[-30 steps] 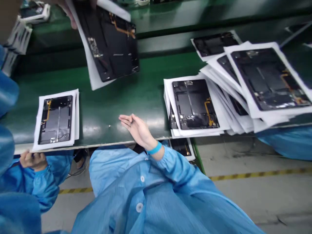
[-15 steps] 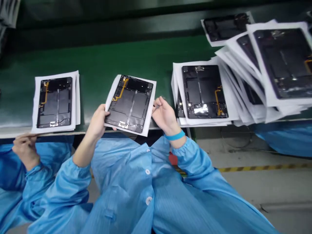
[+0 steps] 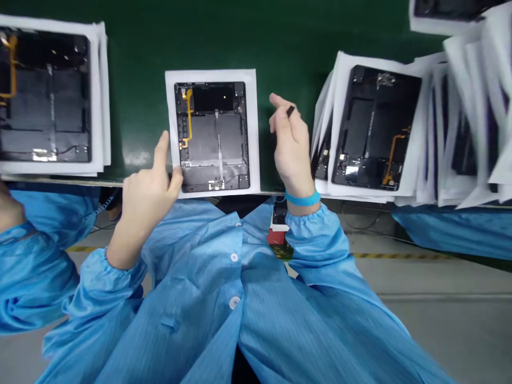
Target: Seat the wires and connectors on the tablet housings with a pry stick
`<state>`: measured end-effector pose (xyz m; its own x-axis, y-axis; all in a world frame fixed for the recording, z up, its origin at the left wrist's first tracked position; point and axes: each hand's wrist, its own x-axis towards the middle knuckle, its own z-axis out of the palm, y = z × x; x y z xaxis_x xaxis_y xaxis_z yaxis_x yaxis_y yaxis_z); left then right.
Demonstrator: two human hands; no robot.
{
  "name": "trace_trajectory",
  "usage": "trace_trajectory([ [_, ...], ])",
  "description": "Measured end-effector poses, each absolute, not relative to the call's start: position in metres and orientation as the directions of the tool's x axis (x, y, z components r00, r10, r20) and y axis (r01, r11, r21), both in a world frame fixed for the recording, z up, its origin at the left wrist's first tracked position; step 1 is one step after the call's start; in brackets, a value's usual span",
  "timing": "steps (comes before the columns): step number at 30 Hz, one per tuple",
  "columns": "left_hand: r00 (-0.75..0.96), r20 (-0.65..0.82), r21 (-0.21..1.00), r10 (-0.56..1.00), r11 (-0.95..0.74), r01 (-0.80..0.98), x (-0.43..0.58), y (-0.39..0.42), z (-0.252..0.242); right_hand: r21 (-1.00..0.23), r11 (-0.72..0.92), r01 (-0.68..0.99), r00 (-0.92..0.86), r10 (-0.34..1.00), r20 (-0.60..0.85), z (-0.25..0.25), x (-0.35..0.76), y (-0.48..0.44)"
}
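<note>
A tablet housing (image 3: 230,138), with black inner parts and an orange flex cable, lies on a white paper sheet (image 3: 254,133) at the table's front edge. My left hand (image 3: 146,189) is at its left side, index finger and thumb stretched apart, with the thumb touching the lower left corner. To the right of the sheet hovers my right hand (image 3: 294,146), fingers bent together around a small black piece (image 3: 290,111) whose kind I cannot make out. A blue band (image 3: 303,199) circles my right wrist.
A stack with another tablet housing (image 3: 50,106) is at the left. To the right stand a stack topped by a housing (image 3: 374,133) and many leaning paper sheets (image 3: 476,69). A co-worker's hand (image 3: 10,208) shows at the left edge.
The tablet housing and its sheet went from tilted in my left hand to flat and straight on the table. My left hand let go of the sheet; my right hand turned over, showing a small black piece.
</note>
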<state>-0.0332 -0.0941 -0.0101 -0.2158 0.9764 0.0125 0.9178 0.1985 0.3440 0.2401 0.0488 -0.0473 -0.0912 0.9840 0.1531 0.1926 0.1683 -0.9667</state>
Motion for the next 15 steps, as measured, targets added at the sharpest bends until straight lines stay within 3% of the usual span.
trace_trajectory([
  [3,0.040,0.254,0.228,0.966,-0.100,0.968,-0.022,-0.098,-0.021,-0.900,0.304,0.313,-0.147,0.951,0.271,-0.040,0.247,0.023],
  [5,0.283,0.362,0.196,0.888,-0.370,0.908,-0.012,-0.098,-0.030,-0.915,0.283,0.287,-0.231,0.948,0.221,-0.038,0.250,0.005],
  [7,0.423,0.437,0.148,0.794,-0.527,0.837,-0.002,-0.097,-0.039,-0.930,0.259,0.261,-0.320,0.932,0.169,-0.039,0.252,-0.007],
  [11,0.489,0.500,0.072,0.715,-0.597,0.799,0.004,-0.095,-0.052,-0.922,0.287,0.258,-0.375,0.910,0.178,-0.045,0.253,-0.016],
  [15,0.516,0.467,0.054,0.718,-0.606,0.794,0.000,-0.094,-0.056,-0.896,0.352,0.271,-0.375,0.896,0.239,-0.051,0.254,-0.016],
])
